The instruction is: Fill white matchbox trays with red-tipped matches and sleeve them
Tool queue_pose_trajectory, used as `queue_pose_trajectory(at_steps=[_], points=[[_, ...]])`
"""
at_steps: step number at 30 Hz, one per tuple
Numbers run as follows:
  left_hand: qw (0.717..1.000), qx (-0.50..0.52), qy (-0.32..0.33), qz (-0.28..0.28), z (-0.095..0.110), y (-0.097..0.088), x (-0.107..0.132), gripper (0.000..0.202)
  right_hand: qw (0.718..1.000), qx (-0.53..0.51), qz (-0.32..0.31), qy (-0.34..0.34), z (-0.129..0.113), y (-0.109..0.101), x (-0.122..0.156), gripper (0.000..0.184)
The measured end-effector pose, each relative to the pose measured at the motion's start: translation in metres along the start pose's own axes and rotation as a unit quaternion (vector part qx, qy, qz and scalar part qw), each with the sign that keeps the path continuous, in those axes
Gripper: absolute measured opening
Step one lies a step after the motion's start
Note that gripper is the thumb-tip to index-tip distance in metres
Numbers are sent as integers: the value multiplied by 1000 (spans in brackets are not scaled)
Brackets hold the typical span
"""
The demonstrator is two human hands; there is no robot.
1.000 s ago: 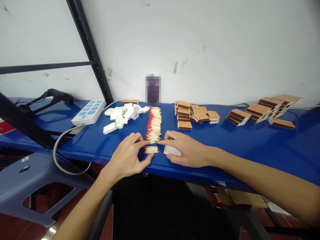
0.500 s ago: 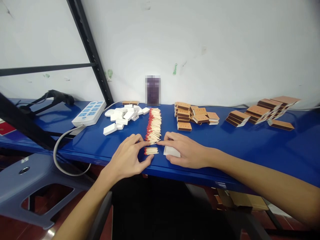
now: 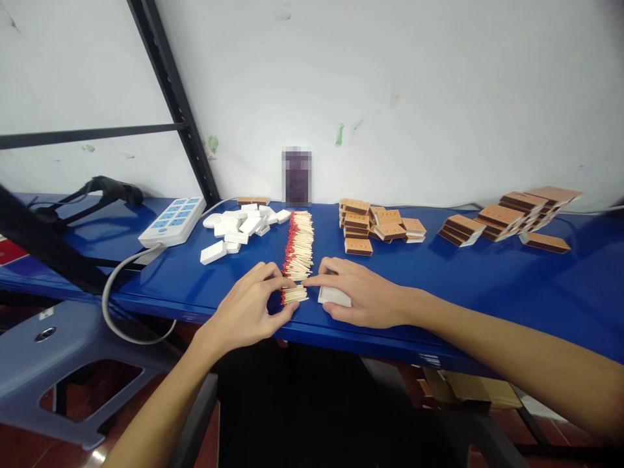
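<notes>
match row (image 3: pixel 299 247) between tray pile (image 3: pixel 238 225), left, and matchboxes (image 3: pixel 357 222), right

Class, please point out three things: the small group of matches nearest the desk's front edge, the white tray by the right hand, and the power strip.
Small group of matches (image 3: pixel 296 294): head view, middle of the sticks.
White tray (image 3: pixel 336 297): head view, its bare white inside.
Power strip (image 3: pixel 172 220): head view, its socket face.

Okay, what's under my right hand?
A white tray on the blue table, its left part showing. The right hand covers the tray's right end; what lies there can't be seen.
</notes>
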State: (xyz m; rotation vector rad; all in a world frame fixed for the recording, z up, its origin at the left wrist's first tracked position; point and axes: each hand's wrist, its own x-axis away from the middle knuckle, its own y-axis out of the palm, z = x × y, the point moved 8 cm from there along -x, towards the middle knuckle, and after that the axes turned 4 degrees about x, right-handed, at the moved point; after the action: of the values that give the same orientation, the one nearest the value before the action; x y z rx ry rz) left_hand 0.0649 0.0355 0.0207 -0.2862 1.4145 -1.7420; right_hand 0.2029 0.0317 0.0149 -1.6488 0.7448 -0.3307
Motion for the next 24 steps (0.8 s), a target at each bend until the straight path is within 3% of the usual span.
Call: queue_pose_trajectory(at_steps=[19,24], points=[[997,69,-13,10,-8,-1,-1,29,999,-5,29,16,5,-3,4,43],[997,82,-6,12,-7,-2,-1,26,994,-2,104,25,3,-18,5,36]])
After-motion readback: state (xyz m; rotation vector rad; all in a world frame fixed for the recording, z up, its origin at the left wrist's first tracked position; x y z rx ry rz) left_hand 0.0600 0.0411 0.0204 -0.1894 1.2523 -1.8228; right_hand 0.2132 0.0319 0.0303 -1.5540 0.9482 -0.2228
